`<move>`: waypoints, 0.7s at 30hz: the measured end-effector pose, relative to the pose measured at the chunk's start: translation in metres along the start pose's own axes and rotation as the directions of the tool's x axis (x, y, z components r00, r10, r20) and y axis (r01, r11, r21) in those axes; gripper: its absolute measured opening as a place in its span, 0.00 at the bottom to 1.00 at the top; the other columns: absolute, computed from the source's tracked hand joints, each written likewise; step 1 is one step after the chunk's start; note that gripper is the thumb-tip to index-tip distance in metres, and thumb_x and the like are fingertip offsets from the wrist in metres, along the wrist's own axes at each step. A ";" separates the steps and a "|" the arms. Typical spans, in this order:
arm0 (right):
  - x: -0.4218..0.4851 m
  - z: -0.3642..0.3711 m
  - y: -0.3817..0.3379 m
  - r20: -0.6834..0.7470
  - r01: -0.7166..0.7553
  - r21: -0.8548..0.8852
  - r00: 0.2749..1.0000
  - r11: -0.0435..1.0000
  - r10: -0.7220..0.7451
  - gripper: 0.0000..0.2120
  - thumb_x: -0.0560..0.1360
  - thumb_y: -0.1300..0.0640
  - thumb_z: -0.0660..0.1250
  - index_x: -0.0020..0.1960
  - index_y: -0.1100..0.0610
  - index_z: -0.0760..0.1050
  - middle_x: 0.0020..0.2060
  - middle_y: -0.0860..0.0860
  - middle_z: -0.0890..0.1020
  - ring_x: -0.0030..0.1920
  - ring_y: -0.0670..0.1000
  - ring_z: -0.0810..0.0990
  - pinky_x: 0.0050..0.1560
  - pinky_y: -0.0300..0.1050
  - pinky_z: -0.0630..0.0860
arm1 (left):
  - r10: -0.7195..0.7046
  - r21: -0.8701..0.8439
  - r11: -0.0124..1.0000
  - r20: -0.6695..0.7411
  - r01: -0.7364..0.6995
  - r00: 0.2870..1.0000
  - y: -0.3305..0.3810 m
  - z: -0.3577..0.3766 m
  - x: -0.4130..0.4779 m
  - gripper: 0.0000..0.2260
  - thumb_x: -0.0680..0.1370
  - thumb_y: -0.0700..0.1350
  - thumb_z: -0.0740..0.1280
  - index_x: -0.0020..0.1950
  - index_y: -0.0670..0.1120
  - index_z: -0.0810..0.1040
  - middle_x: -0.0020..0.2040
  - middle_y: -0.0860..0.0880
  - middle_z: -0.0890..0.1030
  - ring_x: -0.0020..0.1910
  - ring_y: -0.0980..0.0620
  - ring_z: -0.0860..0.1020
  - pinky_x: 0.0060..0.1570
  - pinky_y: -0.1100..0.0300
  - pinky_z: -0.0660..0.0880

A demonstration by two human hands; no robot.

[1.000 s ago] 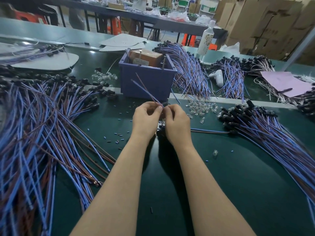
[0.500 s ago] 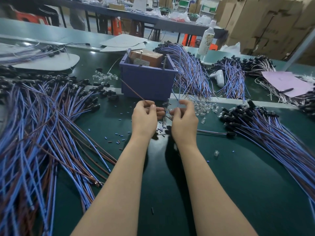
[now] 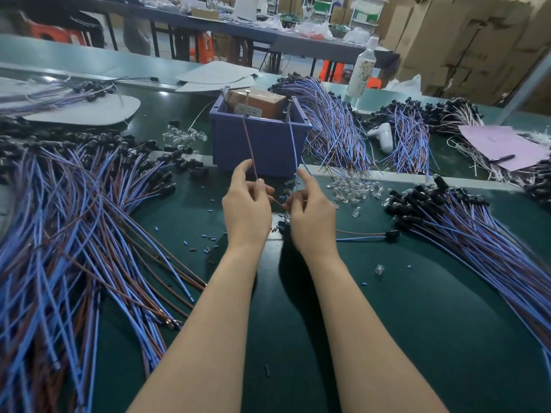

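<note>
Green bench mat (image 3: 417, 293), frame centre: left hand (image 3: 247, 210) pinches a thin brown wire (image 3: 250, 147), right hand (image 3: 310, 216) pinches a thin blue wire (image 3: 293, 150). Slanting upper-left a moment ago, the brown wire now stands nearly upright, parallel to the blue.

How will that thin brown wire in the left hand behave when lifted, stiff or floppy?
Probably springy rather than limp: the brown wire stands nearly straight above the left hand. Likely very light, being so thin.

The white label (image 3: 250, 109) on the brown box (image 3: 259, 98) is too blurred to read.
</note>
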State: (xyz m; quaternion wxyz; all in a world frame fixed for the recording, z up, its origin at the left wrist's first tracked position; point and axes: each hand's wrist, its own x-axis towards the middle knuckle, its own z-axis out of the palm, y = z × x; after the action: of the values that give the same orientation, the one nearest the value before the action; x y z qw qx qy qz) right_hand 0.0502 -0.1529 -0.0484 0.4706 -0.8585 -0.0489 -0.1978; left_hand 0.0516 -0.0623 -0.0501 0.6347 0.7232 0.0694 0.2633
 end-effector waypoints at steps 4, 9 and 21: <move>0.001 0.000 0.000 -0.006 -0.007 0.004 1.000 1.000 0.007 0.22 0.78 0.66 0.57 0.71 0.57 0.67 0.46 0.58 0.82 0.50 0.57 0.79 0.58 0.50 0.72 | -0.013 -0.016 1.000 0.007 0.013 1.000 -0.003 0.000 0.003 0.16 0.81 0.38 0.59 0.68 0.46 0.69 0.38 0.50 0.80 0.34 0.59 0.78 0.39 0.73 0.72; -0.001 -0.001 -0.002 -0.006 0.014 0.005 1.000 1.000 -0.014 0.22 0.77 0.67 0.57 0.69 0.56 0.69 0.44 0.57 0.82 0.47 0.57 0.79 0.55 0.48 0.72 | -0.029 -0.035 0.999 0.016 0.030 0.999 -0.005 -0.001 0.007 0.17 0.81 0.39 0.59 0.69 0.46 0.69 0.38 0.50 0.81 0.35 0.57 0.78 0.44 0.65 0.76; -0.002 0.001 -0.003 -0.049 0.038 -0.010 0.998 0.999 -0.038 0.19 0.76 0.65 0.59 0.65 0.55 0.73 0.40 0.54 0.81 0.42 0.55 0.78 0.48 0.46 0.71 | -0.042 -0.054 0.998 0.016 0.043 0.999 -0.001 0.005 0.014 0.18 0.81 0.39 0.59 0.71 0.46 0.68 0.39 0.48 0.81 0.35 0.56 0.77 0.50 0.53 0.78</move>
State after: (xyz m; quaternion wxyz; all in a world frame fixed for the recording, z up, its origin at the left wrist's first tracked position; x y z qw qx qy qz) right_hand 0.0476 -0.1506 -0.0475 0.4640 -0.8544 -0.0526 -0.2279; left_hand 0.0661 -0.0604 -0.0470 0.6600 0.7060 0.0728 0.2461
